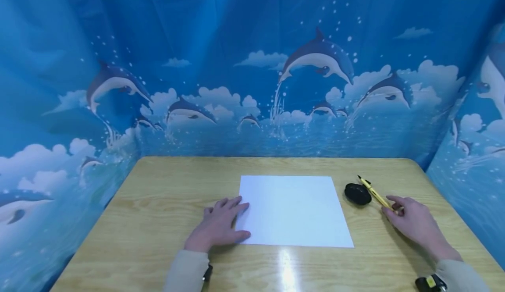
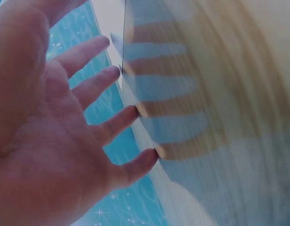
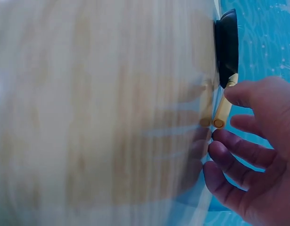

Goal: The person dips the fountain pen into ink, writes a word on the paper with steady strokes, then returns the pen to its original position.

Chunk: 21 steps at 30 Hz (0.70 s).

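A blank white sheet of paper (image 1: 293, 211) lies flat on the wooden table. My left hand (image 1: 221, 224) rests at its left edge, fingers spread and thumb over the lower left corner. In the left wrist view the straight fingers of my left hand (image 2: 88, 108) reach down to the tabletop. On the right, a slim yellow pen (image 1: 375, 192) with a dark tip lies beside a glossy black rounded object (image 1: 357, 194). My right hand (image 1: 412, 222) bends loosely around the pen's near end. In the right wrist view the thumb overlaps the pen (image 3: 223, 110) while the index fingertip stays apart from it.
The wooden table (image 1: 173, 186) has rounded far corners. Behind it and at both sides hangs a blue curtain (image 1: 236, 42) printed with dolphins and clouds. Bands with dark devices sit at both wrists, by the light sleeves (image 1: 187, 270).
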### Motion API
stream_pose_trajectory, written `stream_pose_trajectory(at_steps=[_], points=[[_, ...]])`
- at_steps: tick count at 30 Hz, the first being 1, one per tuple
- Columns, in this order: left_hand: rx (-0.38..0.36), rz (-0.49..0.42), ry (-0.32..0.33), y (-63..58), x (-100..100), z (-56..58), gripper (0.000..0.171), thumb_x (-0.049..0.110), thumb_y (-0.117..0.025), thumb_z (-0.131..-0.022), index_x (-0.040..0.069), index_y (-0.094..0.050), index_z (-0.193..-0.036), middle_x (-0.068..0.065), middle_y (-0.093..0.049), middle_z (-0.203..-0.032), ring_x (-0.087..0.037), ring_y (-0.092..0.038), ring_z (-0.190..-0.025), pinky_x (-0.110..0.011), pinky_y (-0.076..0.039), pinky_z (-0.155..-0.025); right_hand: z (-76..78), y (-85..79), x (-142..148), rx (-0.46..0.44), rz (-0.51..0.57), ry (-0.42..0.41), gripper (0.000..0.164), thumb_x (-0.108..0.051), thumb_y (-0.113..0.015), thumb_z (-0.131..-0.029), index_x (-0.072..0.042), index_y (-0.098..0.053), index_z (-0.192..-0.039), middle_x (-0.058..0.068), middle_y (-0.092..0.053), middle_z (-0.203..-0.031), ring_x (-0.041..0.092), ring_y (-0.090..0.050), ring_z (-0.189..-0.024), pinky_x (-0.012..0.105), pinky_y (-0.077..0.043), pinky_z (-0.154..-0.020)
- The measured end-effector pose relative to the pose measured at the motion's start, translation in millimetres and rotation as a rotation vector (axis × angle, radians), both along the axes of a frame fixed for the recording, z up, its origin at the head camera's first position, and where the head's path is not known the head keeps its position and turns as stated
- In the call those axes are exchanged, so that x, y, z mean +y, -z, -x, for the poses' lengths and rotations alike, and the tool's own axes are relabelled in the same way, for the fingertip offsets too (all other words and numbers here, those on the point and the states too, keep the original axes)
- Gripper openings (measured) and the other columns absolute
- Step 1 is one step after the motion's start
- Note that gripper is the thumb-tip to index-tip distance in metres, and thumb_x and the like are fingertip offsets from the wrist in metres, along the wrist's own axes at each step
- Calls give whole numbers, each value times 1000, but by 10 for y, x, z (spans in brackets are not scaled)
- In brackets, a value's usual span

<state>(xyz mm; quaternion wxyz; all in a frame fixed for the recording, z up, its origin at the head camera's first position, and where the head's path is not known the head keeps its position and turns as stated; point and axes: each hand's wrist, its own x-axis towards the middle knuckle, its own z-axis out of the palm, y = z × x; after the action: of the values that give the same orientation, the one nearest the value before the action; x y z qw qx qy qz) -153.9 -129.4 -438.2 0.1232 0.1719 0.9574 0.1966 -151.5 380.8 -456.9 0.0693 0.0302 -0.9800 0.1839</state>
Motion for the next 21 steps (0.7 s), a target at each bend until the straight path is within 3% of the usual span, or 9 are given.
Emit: stream_pose_trajectory(at_steps=[10,15,21], points=[[-16,6,-10,-43,35,-13,76,53,-78,-83,25,-53,-149,-6,-38,-165,-46,-29,-151,-77,-26,-112,57,28,6,-14,-35,32,33,-21,-70,-95,9,-72,-107,13,-66,-82,21,-59,-70,36,-44,-58],[-17,5,-14,-47,39,-9,76,53,-79,-83,24,-54,-148,-7,-39,-165,-46,-30,-151,-77,-27,-111,88,36,15,-17,-29,36,28,-20,-69,-94,7,-73,-101,13,-67,-81,22,-60,-71,37,-46,-59],[-16,5,-24,-23,27,11,75,53,-79,-83,25,-54,-148,-7,-39,-165,-46,-29,-151,-77,-25,-113,89,32,17,0,5,42,23,-16,-67,-95,6,-71,-99,8,-70,-77,14,-58,-66,30,-42,-57]])
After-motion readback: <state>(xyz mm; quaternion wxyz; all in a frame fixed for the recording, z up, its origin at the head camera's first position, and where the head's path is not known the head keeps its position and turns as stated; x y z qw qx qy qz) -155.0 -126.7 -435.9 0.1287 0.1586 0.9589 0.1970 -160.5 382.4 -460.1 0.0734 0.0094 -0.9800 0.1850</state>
